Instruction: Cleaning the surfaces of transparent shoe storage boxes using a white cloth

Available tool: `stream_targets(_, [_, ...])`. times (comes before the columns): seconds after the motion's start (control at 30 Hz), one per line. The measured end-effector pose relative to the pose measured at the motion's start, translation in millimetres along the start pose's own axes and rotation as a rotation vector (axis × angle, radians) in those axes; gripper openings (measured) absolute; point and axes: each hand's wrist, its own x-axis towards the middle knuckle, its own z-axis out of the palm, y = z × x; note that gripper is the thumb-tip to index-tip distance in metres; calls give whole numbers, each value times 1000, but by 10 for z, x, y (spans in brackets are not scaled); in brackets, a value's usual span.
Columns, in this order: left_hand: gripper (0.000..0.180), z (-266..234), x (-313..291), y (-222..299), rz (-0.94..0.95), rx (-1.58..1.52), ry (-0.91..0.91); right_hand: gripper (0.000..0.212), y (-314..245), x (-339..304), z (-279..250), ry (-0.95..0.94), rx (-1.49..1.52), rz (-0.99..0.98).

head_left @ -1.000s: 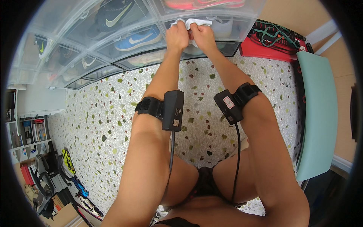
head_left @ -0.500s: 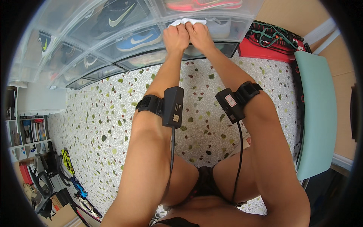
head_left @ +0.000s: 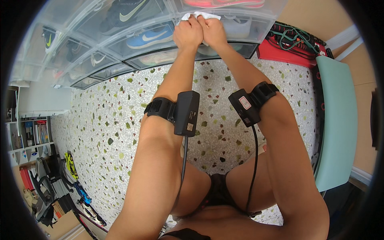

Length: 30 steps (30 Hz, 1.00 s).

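Note:
Both hands are together at the front of a stack of clear plastic shoe boxes (head_left: 116, 59). My left hand (head_left: 188, 34) is closed, with its knuckles up. Beside it, my right hand (head_left: 213, 32) is closed too, and the thumbs meet side by side. Between them they grip a white cloth (head_left: 210, 15), bunched and showing beyond the fingers; it may be a cloth or a paper wipe. The fingertips are hidden under the hands. Behind the box front next to my left hand sits a blue shoe (head_left: 150, 39), and a pale shoe (head_left: 236, 27) shows next to my right hand.
A red case (head_left: 284, 54) with green and black cords stands right of the boxes. A pale green padded bench (head_left: 338, 124) runs along the right side. Toy cars (head_left: 82, 194) and a shelf unit (head_left: 30, 150) are at the left. Speckled terrazzo floor (head_left: 112, 116) lies below.
Both hands and the white cloth have shifted slightly farther away along the box front. The whole view has also moved a little. The grip looks the same.

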Motion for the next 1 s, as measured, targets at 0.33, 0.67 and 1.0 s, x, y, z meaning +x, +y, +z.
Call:
stream_targets(0.33, [61, 518, -169, -735, -204, 52, -724, 73, 839, -274, 336, -494, -64, 484])
stream_targets(0.67, [51, 210, -57, -438, 7, 48, -236, 52, 208, -156, 124, -259, -303, 119])
stream_targets(1.0, [50, -28, 157, -129, 306, 30, 11, 40, -82, -19, -131, 79, 20, -315])
